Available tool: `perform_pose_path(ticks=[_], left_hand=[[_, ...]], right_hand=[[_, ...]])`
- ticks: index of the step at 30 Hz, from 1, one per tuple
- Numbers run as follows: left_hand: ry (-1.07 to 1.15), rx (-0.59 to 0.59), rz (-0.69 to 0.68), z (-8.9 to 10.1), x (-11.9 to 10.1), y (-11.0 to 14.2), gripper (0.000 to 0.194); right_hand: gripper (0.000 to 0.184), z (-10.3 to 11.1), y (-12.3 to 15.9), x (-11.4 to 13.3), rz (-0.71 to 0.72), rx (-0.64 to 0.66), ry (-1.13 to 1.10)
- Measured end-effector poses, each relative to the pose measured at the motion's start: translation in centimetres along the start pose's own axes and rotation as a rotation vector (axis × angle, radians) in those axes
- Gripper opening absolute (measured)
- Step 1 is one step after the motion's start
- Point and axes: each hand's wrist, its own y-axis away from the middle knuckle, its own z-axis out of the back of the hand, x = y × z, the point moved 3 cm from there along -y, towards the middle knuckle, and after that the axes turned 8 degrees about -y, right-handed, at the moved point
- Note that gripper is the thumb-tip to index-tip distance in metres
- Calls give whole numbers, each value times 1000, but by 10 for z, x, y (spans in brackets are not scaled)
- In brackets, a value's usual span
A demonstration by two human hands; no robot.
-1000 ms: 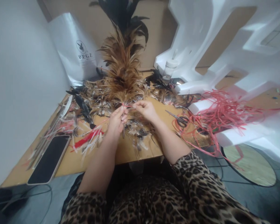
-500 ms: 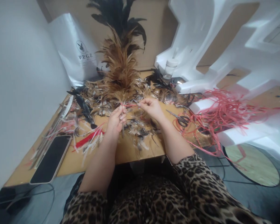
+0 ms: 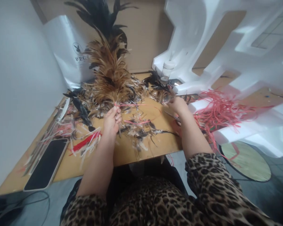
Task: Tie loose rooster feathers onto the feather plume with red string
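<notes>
Head view: our left hand (image 3: 111,121) pinched the feather bundle (image 3: 110,70) beside a pink strand (image 3: 134,104); near the scissors (image 3: 172,116), our right hand (image 3: 179,105) had an unclear finger hold.

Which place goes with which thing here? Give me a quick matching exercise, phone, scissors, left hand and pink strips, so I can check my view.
Things:
1. Phone
2. Scissors
3. Left hand
4. Pink strips

Places:
A. At the base of the feather bundle
B. Tangled over the white pieces
C. Beside the right hand, partly hidden
D. Table's near left

Pairs: 1-D, 2-C, 3-A, 4-B
</notes>
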Motion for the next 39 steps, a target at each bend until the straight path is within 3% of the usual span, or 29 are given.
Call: perform_pose_path(ticks=[3,13,15,18,22,26,32,39], left_hand=[[-17,4,0,0,2,0,16],[-71,-25,-77,5,3,-4,21],[-83,-39,-91,6,3,-4,22],[-107,-71,-120,6,5,-4,23],[-161,-126,-195,4,6,-2,26],[-225,-167,-281,3,6,1,27],[-257,-216,-334,1,5,2,27],[-270,-247,-376,1,6,2,27]], right_hand=[[28,-4,-13,-10,-89,-20,-24],[29,-45,-43,2,-120,-88,-111],[20,-44,-42,1,-95,-119,-273],[23,-36,-32,6,-57,-112,-736],[38,-23,-7,41,28,105,-1290],[44,-17,23,93,130,300,-1541],[37,-34,46,149,138,335,-1607],[33,-55,56,182,182,438,-1598]])
